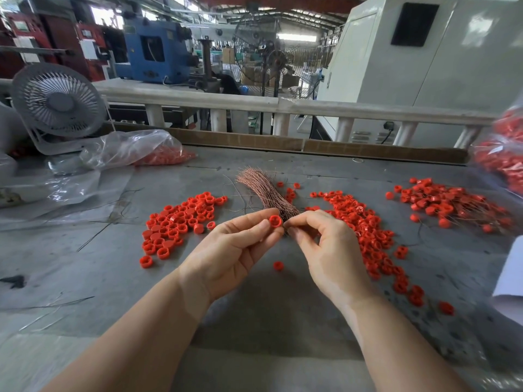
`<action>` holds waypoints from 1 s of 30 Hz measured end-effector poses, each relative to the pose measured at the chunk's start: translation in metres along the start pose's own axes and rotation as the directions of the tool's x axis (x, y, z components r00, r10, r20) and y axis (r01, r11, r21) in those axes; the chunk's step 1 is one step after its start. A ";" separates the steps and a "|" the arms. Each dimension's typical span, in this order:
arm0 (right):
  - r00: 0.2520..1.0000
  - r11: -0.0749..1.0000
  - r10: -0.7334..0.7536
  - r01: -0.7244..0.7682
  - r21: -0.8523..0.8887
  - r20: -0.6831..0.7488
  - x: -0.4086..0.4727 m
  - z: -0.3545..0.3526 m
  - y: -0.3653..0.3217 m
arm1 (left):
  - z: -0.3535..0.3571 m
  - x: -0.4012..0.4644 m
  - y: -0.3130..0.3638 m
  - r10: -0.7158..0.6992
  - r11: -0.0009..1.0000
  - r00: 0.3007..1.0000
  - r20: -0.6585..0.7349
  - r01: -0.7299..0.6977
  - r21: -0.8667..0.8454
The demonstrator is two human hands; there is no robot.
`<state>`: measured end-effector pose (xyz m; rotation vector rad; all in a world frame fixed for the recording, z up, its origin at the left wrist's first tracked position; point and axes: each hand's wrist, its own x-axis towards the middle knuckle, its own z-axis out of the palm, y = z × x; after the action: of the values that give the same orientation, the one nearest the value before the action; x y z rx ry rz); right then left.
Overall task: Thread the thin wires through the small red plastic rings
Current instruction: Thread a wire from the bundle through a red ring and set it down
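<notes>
Left hand (239, 244), palm up, pinching one red ring (275, 221) between thumb and forefinger. Right hand (325, 244) just beside it, fingers curled, fingertips pinched together near the ring; wire between them too thin to confirm. Bundle of copper wires (264, 190) lying on the grey table (85, 264) just behind both hands. Loose ring piles left (181, 222), right (365, 224), and far right with wires (450, 205). Desk fan (58, 104) at back left.
</notes>
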<state>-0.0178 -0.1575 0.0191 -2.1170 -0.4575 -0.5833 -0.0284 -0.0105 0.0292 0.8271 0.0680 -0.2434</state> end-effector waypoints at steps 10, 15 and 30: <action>0.999 0.993 0.051 -0.052 0.109 0.012 0.001 0.000 0.002 | 0.000 -0.001 0.000 -0.007 1.000 0.999 0.031 0.008 -0.014; 0.994 0.975 0.105 -0.105 0.199 0.009 0.001 -0.001 0.002 | 0.002 -0.001 -0.001 -0.006 1.000 0.999 0.041 0.007 -0.016; 0.951 0.863 0.269 -0.307 0.402 0.150 -0.001 0.000 -0.002 | 0.001 0.000 -0.002 0.020 0.999 0.998 0.055 -0.018 -0.040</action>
<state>-0.0192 -0.1568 0.0201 -1.7507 -0.2744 -0.1913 -0.0287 -0.0125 0.0280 0.7807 0.0128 -0.2461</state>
